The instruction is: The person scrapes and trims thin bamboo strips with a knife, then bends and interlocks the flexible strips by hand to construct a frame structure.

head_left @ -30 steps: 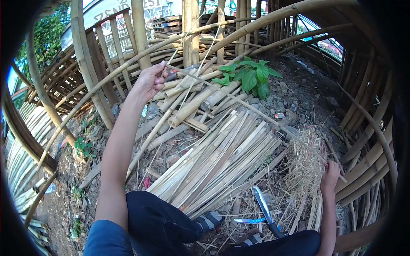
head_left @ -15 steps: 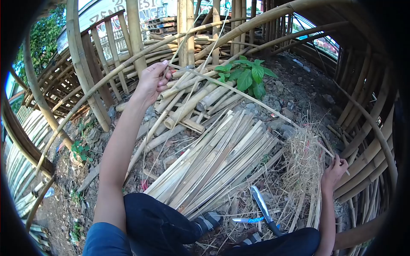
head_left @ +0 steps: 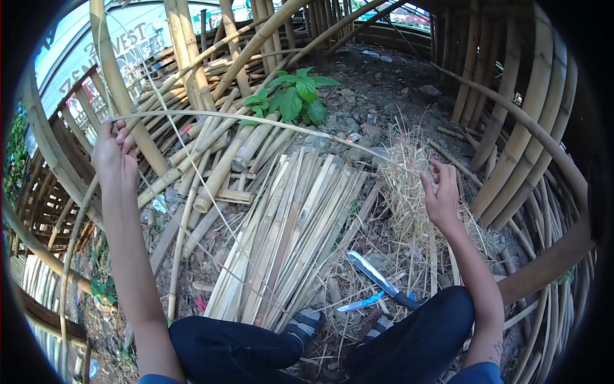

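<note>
A long, thin bamboo strip (head_left: 275, 123) arches across the view in front of me. My left hand (head_left: 116, 150) is raised at the left, its fingers pinched on the strip. Lower at the right, my right hand (head_left: 442, 192) has its thumb and curled fingers around the strip's other end, over a heap of fine shavings (head_left: 404, 160). Another thin strip (head_left: 192, 150) slants down from the upper left past my knees. Between my hands and my feet lies a pile of split bamboo slats (head_left: 288, 237).
Near my feet lie a dark-handled machete (head_left: 374, 274) and a smaller blade with blue markings (head_left: 364, 302). Round bamboo poles (head_left: 220, 169) and a leafy green plant (head_left: 295, 96) are farther forward. Bent bamboo poles (head_left: 543, 131) frame the right side.
My view has turned to the right. My right hand has moved up and away from my knee, and the strip between my hands now bows upward instead of sloping straight.
</note>
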{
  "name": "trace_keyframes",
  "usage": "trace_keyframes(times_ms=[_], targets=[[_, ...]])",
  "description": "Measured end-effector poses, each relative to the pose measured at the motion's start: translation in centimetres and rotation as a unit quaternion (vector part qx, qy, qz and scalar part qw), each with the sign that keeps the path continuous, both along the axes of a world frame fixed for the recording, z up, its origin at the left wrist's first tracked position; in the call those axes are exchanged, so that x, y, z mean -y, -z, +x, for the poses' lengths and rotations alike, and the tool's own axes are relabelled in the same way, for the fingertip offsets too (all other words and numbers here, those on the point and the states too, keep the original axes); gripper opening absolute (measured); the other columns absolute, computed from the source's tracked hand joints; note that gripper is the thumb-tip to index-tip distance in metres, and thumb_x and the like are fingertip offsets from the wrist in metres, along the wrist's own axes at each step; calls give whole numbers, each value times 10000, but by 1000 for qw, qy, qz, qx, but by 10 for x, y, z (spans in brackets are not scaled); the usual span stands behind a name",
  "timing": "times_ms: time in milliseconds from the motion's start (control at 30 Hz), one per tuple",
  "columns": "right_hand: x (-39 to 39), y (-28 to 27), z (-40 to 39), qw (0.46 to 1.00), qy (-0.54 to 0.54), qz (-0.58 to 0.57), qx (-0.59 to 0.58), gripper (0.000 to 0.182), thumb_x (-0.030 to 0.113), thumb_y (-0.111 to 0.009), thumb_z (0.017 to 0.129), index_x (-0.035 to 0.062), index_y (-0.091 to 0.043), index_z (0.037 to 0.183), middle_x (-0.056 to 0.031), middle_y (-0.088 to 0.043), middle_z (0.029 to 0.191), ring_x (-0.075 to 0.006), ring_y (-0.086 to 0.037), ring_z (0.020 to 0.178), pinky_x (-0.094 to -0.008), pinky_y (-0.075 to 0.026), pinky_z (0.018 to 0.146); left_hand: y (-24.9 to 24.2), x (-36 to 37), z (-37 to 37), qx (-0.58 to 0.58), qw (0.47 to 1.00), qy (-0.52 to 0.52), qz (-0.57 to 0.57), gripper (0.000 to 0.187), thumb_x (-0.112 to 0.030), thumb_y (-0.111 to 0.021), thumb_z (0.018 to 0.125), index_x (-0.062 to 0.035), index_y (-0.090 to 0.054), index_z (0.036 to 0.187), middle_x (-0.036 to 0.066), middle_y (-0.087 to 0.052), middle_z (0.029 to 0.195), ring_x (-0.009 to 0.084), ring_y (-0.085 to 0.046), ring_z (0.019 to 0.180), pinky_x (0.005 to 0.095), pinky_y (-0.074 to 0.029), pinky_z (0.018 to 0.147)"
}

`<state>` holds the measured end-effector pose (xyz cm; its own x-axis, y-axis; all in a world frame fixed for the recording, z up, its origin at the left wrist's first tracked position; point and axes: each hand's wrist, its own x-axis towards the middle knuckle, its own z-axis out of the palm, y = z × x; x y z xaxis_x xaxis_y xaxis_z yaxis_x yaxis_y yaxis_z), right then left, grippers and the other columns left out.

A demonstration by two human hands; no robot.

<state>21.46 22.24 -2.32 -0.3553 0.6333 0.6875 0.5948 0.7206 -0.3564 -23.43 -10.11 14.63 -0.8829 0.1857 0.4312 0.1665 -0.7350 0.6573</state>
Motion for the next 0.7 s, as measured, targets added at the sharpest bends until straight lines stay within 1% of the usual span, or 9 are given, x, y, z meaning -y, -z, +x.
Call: trace_keyframes(times_ms=[67, 133, 233, 267, 367, 400, 567, 633, 700], targets=[[13, -11, -8, 1000, -16, 0, 5, 394, 286, -603, 912, 5, -516, 1174, -181, -524, 1071, -325, -555, 961, -412, -445, 820, -14, 3, 21, -14, 1000, -6, 17, 148, -126, -509, 974, 16, -490, 935, 66, -531, 782, 59, -381, 548, 194, -261, 405], [25, -22, -15, 987, -62, 146, 36, 407, 270, -637, 888, 13, -519, 1180, -172, -537, 1040, -329, -572, 901, -403, -465, 764, -25, 10, 37, -47, 999, -13, 20, 135, -124, -516, 970, 5, -488, 946, 62, -526, 788, 55, -376, 558, 190, -261, 407], [27, -20, -27, 992, -60, 109, -6, 415, 240, -656, 869, 17, -517, 1190, -167, -551, 1009, -326, -590, 835, -383, -482, 678, -42, 40, 49, -99, 995, 28, 3, 123, -108, -472, 988, 11, -493, 1004, 55, -530, 836, 50, -370, 559, 184, -270, 400], [28, -23, -31, 989, -35, 142, -18, 374, 149, -654, 857, 56, -535, 1199, -129, -577, 949, -288, -622, 775, -375, -492, 609, -45, 48, 58, -100, 994, 32, 5, 123, -108, -472, 988, 11, -493, 1004, 55, -530, 836, 50, -370, 559, 184, -270, 400], [15, -39, -28, 970, 9, 242, 23, 284, 123, -633, 867, 52, -578, 1136, -115, -595, 891, -289, -620, 706, -372, -490, 583, -50, 62, 93, -166, 985, 40, 8, 157, -115, -446, 1001, 29, -496, 1039, 48, -527, 858, 47, -358, 559, 184, -274, 400], [16, -53, -31, 970, 31, 239, -16, 203, 100, -611, 881, 46, -607, 1076, -111, -602, 858, -300, -610, 656, -370, -482, 557, -51, 63, 102, -190, 981, 26, 26, 169, -123, -446, 1003, 33, -493, 1046, 49, -524, 859, 48, -355, 560, 182, -277, 404], [-2, -126, -47, 947, 40, 299, -109, 171, 103, -569, 911, 42, -593, 1068, -136, -601, 894, -337, -607, 711, -398, -479, 594, -48, 43, 132, -203, 972, 1, 119, 189, -132, -445, 1006, 43, -513, 1027, 60, -518, 841, 57, -351, 567, 194, -282, 425], [-15, -146, -63, 957, 21, 269, -102, 166, 143, -529, 943, 29, -582, 1049, -159, -598, 916, -374, -601, 764, -434, -475, 642, -48, 26, 153, -185, 973, -7, 136, 222, -165, -448, 1008, 40, -521, 967, 64, -522, 826, 63, -352, 575, 201, -284, 435], [-29, -151, -80, 982, 10, 171, -75, 211, 177, -489, 965, 12, -585, 1055, -194, -588, 995, -405, -583, 882, -465, -460, 747, -47, 4, 178, -139, 980, 28, 139, 244, -199, -446, 1009, 19, -514, 924, 67, -536, 802, 66, -367, 551, 209, -286, 427]])
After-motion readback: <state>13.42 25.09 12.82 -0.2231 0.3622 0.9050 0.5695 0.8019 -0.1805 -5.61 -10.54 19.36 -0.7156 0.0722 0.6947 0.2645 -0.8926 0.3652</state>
